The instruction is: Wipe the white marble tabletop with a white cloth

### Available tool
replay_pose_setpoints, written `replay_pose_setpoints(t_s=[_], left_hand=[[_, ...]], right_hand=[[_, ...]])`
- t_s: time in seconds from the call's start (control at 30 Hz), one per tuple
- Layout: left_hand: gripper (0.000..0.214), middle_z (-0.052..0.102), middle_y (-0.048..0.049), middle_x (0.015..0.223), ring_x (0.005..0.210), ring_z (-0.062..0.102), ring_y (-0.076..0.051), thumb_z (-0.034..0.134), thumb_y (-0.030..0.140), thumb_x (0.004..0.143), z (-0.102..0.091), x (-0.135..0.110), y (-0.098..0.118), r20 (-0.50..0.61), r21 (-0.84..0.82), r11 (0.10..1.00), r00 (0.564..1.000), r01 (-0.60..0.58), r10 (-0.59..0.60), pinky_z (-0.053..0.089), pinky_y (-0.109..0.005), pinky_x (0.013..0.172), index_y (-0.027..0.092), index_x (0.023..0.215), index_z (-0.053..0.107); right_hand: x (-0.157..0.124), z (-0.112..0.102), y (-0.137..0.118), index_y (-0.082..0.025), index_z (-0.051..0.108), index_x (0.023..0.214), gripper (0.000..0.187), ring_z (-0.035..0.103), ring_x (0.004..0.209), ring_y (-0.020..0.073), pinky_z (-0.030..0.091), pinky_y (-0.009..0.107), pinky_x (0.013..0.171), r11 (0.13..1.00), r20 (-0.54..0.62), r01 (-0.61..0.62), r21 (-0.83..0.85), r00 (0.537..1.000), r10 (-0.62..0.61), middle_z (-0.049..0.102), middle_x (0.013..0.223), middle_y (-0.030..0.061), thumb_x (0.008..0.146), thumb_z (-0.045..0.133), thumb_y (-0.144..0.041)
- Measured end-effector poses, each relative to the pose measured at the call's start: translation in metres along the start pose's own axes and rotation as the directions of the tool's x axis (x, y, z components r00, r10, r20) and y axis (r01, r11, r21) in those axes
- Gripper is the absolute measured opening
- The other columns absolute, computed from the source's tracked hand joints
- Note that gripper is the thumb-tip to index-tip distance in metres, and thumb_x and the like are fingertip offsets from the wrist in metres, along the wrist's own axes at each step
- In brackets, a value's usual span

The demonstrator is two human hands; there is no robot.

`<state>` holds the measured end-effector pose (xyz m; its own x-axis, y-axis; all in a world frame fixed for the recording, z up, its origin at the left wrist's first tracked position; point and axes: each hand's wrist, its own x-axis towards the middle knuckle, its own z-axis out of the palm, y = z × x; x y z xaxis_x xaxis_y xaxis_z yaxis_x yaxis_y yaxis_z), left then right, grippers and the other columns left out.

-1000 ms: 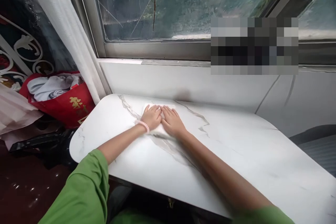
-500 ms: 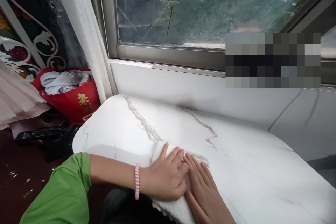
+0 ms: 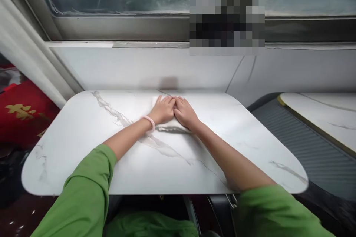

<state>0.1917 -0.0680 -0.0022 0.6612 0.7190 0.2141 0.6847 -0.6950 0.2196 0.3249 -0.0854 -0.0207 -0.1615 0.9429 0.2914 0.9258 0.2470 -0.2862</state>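
Observation:
A white folded cloth (image 3: 174, 125) lies on the white marble-patterned tabletop (image 3: 83, 148), near its far edge by the wall. My left hand (image 3: 163, 110), with a pink beaded bracelet at the wrist, presses on the cloth's left part with its fingers laid out flat. Beside it my right hand (image 3: 185, 113) rests on the cloth's right part, fingers stretched forward and flat. The fingertips of both hands meet in the middle. Both palms and much of the cloth beneath them are hidden.
A window frame (image 3: 122, 29) and a low white wall (image 3: 111, 66) stand behind the table. On the left are a white curtain (image 3: 27, 52) and a red bag (image 3: 25, 114). To the right, a ridged grey surface (image 3: 300, 144) adjoins another marble-patterned top (image 3: 328, 114).
Both hands have pushed the cloth away from me, from the near edge to the far side of the table. The view has turned right, so both arms and the whole tabletop show.

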Motion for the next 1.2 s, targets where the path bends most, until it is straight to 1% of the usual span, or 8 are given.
replay_pose_setpoints(t_s=[0.17, 0.4, 0.53, 0.7, 0.83, 0.93, 1.07, 1.2], left_hand=[[0.042, 0.051, -0.0137, 0.139, 0.132, 0.041, -0.023, 0.033, 0.017, 0.092, 0.002, 0.039, -0.018, -0.027, -0.026, 1.0, 1.0, 0.009, -0.01, 0.014, -0.045, 0.117, 0.011, 0.13, 0.048], [0.04, 0.056, -0.0101, 0.133, 0.125, 0.047, -0.023, 0.035, 0.017, 0.09, 0.006, 0.068, -0.032, -0.066, -0.003, 1.0, 0.998, -0.001, 0.001, 0.019, -0.043, 0.115, 0.015, 0.126, 0.052], [0.038, 0.058, -0.0102, 0.13, 0.124, 0.048, -0.023, 0.034, 0.016, 0.091, 0.008, 0.071, -0.031, -0.105, 0.031, 0.998, 0.994, 0.048, -0.044, 0.02, -0.042, 0.114, 0.016, 0.123, 0.054], [0.041, 0.051, -0.0116, 0.14, 0.131, 0.041, -0.024, 0.027, 0.018, 0.095, 0.007, 0.058, -0.022, -0.107, 0.065, 0.995, 0.992, 0.08, -0.073, 0.017, -0.044, 0.115, 0.015, 0.129, 0.05], [0.044, 0.044, -0.0136, 0.146, 0.137, 0.035, -0.025, 0.026, 0.019, 0.096, 0.007, 0.038, -0.007, -0.072, 0.101, 0.991, 0.995, 0.083, -0.075, 0.015, -0.046, 0.116, 0.011, 0.134, 0.046], [0.044, 0.042, -0.0145, 0.148, 0.139, 0.033, -0.026, 0.027, 0.019, 0.095, 0.008, 0.016, 0.015, -0.061, 0.115, 0.991, 0.996, 0.069, -0.062, 0.014, -0.048, 0.117, 0.009, 0.135, 0.045], [0.046, 0.04, -0.0193, 0.148, 0.14, 0.031, -0.03, 0.029, 0.019, 0.094, 0.007, -0.021, 0.057, -0.036, 0.108, 0.994, 0.999, 0.021, -0.017, 0.013, -0.052, 0.117, 0.004, 0.136, 0.044], [0.051, 0.04, -0.0267, 0.145, 0.139, 0.031, -0.037, 0.033, 0.019, 0.091, 0.005, -0.058, 0.108, 0.029, 0.086, 0.994, 0.997, -0.071, 0.069, 0.004, -0.06, 0.116, -0.004, 0.136, 0.042]], right_hand=[[0.036, 0.003, 0.021, -0.006, 0.049, 0.131, 0.056, 0.044, 0.127, 0.03, 0.03, 0.047, 0.11, 0.999, -0.037, 0.02, 0.036, 0.999, -0.019, 0.055, 0.135, 0.0154, 0.077, 0.034, -0.014], [0.06, 0.002, 0.033, -0.008, 0.053, 0.123, 0.049, 0.048, 0.119, 0.0292, 0.033, 0.042, 0.105, 0.999, -0.06, -0.03, 0.02, 0.998, 0.031, 0.06, 0.126, 0.0152, 0.078, 0.035, -0.014], [0.065, 0.0, 0.034, -0.007, 0.054, 0.12, 0.045, 0.05, 0.117, 0.027, 0.033, 0.038, 0.106, 1.0, -0.05, -0.028, 0.01, 0.998, 0.029, 0.061, 0.124, 0.0148, 0.081, 0.035, -0.014], [0.056, -0.003, 0.029, -0.008, 0.052, 0.127, 0.048, 0.046, 0.125, 0.0254, 0.029, 0.04, 0.11, 0.999, -0.052, -0.026, 0.02, 0.998, 0.027, 0.057, 0.133, 0.0122, 0.084, 0.033, -0.016], [0.033, -0.009, 0.023, -0.006, 0.045, 0.136, 0.055, 0.037, 0.136, 0.0244, 0.024, 0.042, 0.114, 0.999, 0.004, -0.026, 0.021, 1.0, 0.025, 0.048, 0.144, 0.012, 0.084, 0.033, -0.015], [0.003, -0.017, 0.02, -0.004, 0.041, 0.14, 0.058, 0.033, 0.14, 0.0254, 0.022, 0.045, 0.115, 1.0, 0.039, -0.018, 0.015, 0.999, 0.017, 0.043, 0.148, 0.0141, 0.083, 0.032, -0.016], [-0.056, -0.03, 0.015, -0.003, 0.038, 0.142, 0.06, 0.03, 0.142, 0.026, 0.02, 0.046, 0.116, 1.0, 0.058, 0.016, 0.022, 0.998, -0.017, 0.039, 0.15, 0.0152, 0.084, 0.032, -0.019], [-0.128, -0.051, 0.011, -0.007, 0.036, 0.143, 0.062, 0.028, 0.143, 0.0258, 0.021, 0.051, 0.117, 0.999, 0.06, 0.044, 0.033, 0.997, -0.046, 0.038, 0.15, 0.015, 0.083, 0.033, -0.022]])
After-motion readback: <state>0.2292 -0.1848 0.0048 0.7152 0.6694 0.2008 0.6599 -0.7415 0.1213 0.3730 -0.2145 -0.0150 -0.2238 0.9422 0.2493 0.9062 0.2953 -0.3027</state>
